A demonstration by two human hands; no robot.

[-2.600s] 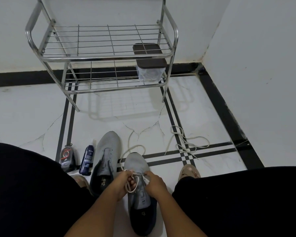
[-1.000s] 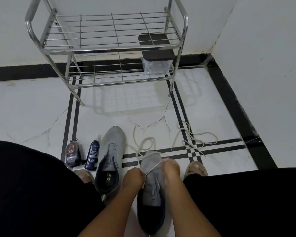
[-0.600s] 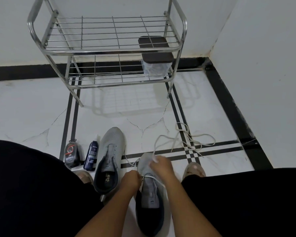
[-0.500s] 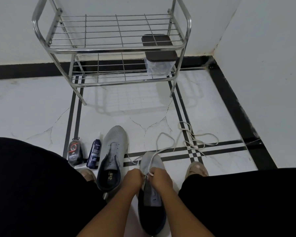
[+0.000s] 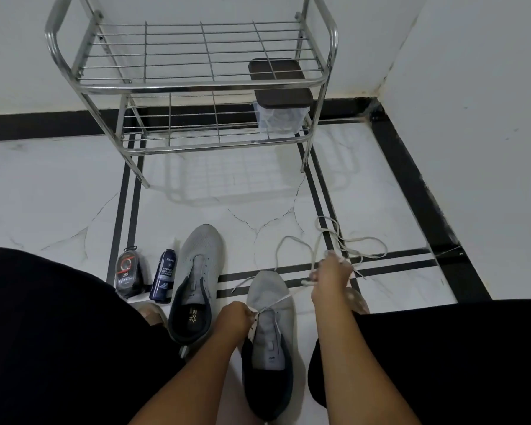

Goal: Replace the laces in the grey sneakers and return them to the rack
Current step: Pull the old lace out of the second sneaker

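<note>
Hands pinching lace over right sneaker; 2 bottles beside left sneaker.

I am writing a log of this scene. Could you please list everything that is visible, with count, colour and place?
rack: 1, silver, against back wall
box: 1, clear with dark lid, rack's lower shelf, right
sneakers: 2, grey, on floor; one being laced
lace: 1, white, through right sneaker
loose lace: 1, white, floor at right
bottle: 1, dark blue, left of sneakers
sponge: 1, black, left of bottle
left hand: pinches lace at sneaker
right hand: grips lace, pulling it taut
</note>
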